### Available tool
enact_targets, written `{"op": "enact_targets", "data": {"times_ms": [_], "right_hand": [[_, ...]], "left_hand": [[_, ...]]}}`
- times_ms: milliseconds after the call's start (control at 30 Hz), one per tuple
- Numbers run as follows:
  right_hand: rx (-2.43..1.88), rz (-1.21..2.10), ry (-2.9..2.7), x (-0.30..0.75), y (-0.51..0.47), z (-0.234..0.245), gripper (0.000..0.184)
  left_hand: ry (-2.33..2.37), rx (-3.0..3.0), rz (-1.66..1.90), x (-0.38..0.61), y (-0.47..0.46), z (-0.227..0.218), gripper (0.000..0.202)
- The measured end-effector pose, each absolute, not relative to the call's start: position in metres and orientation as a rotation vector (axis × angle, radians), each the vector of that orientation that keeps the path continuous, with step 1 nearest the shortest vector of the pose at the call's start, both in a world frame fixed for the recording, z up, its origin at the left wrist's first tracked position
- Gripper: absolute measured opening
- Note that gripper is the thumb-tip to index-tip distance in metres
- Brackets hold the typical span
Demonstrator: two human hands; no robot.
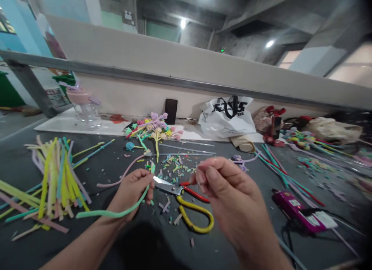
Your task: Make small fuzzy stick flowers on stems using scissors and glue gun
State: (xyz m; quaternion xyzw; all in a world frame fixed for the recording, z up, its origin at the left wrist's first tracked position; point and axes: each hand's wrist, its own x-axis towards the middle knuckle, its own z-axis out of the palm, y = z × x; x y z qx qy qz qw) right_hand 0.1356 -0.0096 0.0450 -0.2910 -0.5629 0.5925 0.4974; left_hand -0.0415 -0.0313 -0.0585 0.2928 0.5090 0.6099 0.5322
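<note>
My left hand point(132, 190) is closed on a long green pipe cleaner point(116, 212) that curves down to the left; a pink pipe cleaner point(122, 176) trails off behind the hand. My right hand point(229, 188) is raised with its fingers pinched together; whatever is between them is too small to name. Between both hands, scissors point(186, 204) with a yellow and a red handle lie on the dark table point(151, 239). Beyond them sit small colourful clippings point(177, 167) and a bunch of pipe-cleaner flowers point(152, 128).
A heap of yellow, green and pink pipe cleaners point(55, 180) lies at the left. A magenta glue gun point(293, 208) with its cord is at the right. A white plastic bag point(228, 115), a black phone point(171, 111) and a clear jar point(85, 109) stand by the wall.
</note>
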Motion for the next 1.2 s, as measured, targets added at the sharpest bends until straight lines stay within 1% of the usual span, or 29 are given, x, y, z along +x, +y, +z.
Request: {"op": "enact_targets", "data": {"times_ms": [133,333,433,500,567,700,767,933,1033,1133,1200], "right_hand": [[-0.804,1.452,-1.384,0.159,-0.023,0.053,0.007],[-0.872,1.557,-1.227,0.174,-0.038,0.024,0.027],[-0.925,1.539,-1.177,0.176,-0.043,0.005,0.037],[-1.027,1.478,-1.283,0.178,-0.042,-0.007,0.039],[-1.155,1.366,-1.501,0.181,-0.036,-0.017,0.034],[-1.248,0.969,-1.96,0.183,-0.026,-0.034,0.019],[-1.247,0.822,-2.094,0.181,-0.027,-0.038,0.016],[-1.196,0.675,-2.335,0.174,-0.043,-0.042,0.019],[-1.171,0.605,-2.379,0.172,-0.052,-0.045,0.024],[-1.208,0.61,-2.419,0.175,-0.054,-0.051,0.033],[-1.258,0.629,-2.448,0.179,-0.053,-0.055,0.035]], "left_hand": [[1.183,0.684,1.518,-0.046,-0.029,-0.061,0.021],[1.161,0.686,1.538,-0.046,-0.029,-0.055,0.022],[1.16,0.69,1.526,-0.046,-0.03,-0.054,0.021],[1.157,0.697,1.524,-0.047,-0.031,-0.055,0.022],[1.15,0.698,1.511,-0.047,-0.032,-0.057,0.022],[1.137,0.702,1.485,-0.048,-0.032,-0.059,0.023],[1.141,0.699,1.486,-0.047,-0.032,-0.058,0.022],[1.151,0.702,1.494,-0.047,-0.033,-0.052,0.023],[1.157,0.682,1.496,-0.049,-0.033,-0.053,0.022],[1.146,0.698,1.492,-0.051,-0.032,-0.058,0.022],[1.148,0.709,1.483,-0.052,-0.032,-0.06,0.022]]}}
